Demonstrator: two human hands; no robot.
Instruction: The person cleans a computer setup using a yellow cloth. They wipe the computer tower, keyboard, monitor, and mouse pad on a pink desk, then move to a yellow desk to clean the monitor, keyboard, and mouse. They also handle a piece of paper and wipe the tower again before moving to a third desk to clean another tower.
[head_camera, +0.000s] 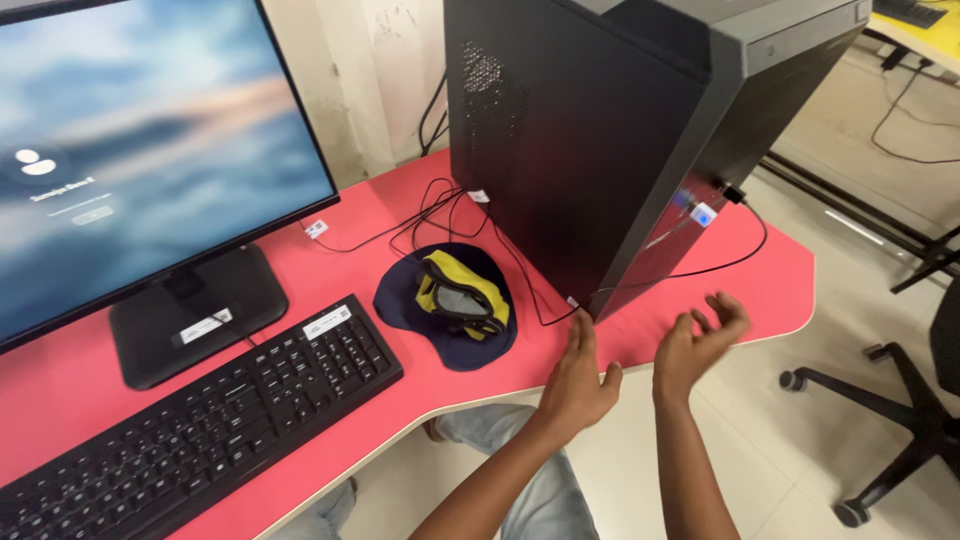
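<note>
Left hand (578, 378) flat, empty | right hand (698, 340) cupped, empty | computer tower (610, 130) just beyond: likely heavy, rigid, smooth; grip bottom corners.

Room setting. Red desk (760, 290) with pale edge, extending beyond the fingertips; cream wall (370, 70) behind it, paint worn. Pale tiled floor (800, 440) beneath the fingers; black wheeled chair base (890, 410) to their right. Even light.

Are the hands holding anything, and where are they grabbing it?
Nothing is held. The left hand and right hand are both open in the air, no grip on anything, just in front of the black computer tower on the red desk.
</note>
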